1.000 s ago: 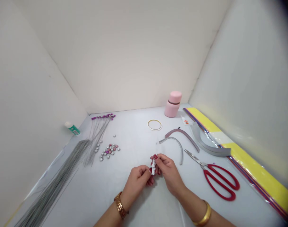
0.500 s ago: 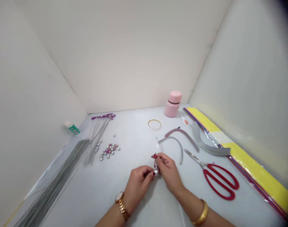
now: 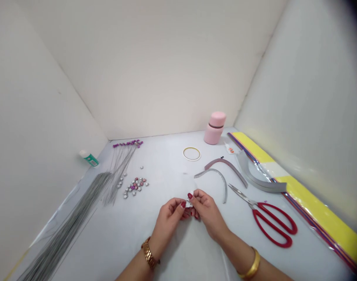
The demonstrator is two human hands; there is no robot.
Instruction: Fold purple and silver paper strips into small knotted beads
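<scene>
Over the near middle of the table, my left hand [image 3: 169,217] and my right hand [image 3: 208,214] meet, thumbs and fingertips pinched together. Between them is a small silvery paper strip [image 3: 189,203]; part of it is hidden behind the fingers. Right of my hands lie a curved grey strip bundle [image 3: 222,177], a mauve one [image 3: 228,162] and red-handled scissors [image 3: 252,202], blades slightly apart. A pile of small folded paper stars [image 3: 135,186], silver, pink and purple, lies to the left.
Long grey wires [image 3: 79,212] run along the left side, beyond them purple-tipped stems [image 3: 128,144] and a green glue stick [image 3: 91,159]. Toward the back are a tape roll [image 3: 191,159], a pink bottle [image 3: 214,134] and a glue tube [image 3: 230,149]. Wide grey strips [image 3: 264,185] overlap yellow paper packs [image 3: 309,201].
My left hand has turned and shifted up slightly, its thumb now on top of the strip. The strip has shifted between my fingertips. My right hand has stayed nearly in place.
</scene>
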